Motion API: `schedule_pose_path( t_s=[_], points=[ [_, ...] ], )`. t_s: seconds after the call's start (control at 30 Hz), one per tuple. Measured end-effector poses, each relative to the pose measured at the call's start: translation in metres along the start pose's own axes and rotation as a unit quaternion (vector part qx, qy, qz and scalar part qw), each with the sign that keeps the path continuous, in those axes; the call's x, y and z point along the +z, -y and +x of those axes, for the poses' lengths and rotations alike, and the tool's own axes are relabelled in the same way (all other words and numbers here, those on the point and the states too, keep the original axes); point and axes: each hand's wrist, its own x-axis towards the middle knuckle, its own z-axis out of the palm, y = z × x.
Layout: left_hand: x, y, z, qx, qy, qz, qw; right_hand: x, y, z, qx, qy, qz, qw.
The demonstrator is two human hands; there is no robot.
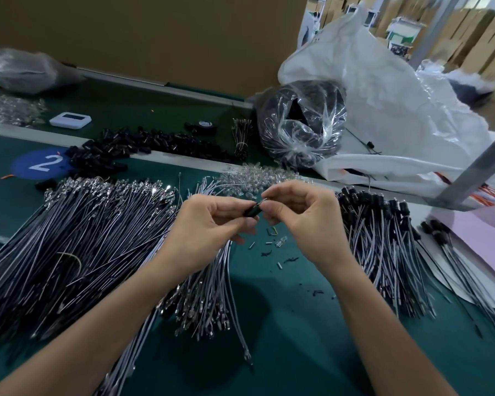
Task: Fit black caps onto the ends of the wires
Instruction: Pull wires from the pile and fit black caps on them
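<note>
- I see a plain brown board wall (155,32) closing off the far side of the bench.
- The bench top (283,295) is dark green, crossed by a pale grey rail (169,157).
- On my right a grey metal post (475,170) rises; beyond it, stacked cardboard boxes (475,32) stand in bright, even light.

The green worktop (283,324) bears uncapped wires (77,238) on its left, capped wires (383,252) near its right edge, black caps (132,144) behind.

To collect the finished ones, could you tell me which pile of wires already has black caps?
The pile right of the right hand: its far ends carry black caps; the left piles show bare shiny tips.
</note>
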Motion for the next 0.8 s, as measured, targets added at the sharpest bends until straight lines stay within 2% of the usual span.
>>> schedule_pose_path(
  t_s=[0.27,0.57,0.8],
  points=[
    [-0.004,0.0,0.001,0.018,-0.015,0.005,1.0,-0.011,-0.003,-0.002,0.014,0.044,0.028,0.999],
    [0.0,-0.001,-0.001,0.032,0.033,0.002,0.999,-0.016,-0.006,-0.003,0.029,0.068,0.105,0.992],
    [0.002,0.0,-0.005,0.03,0.035,-0.013,0.999,-0.014,-0.008,-0.006,0.014,0.076,0.092,0.993]
  ],
)
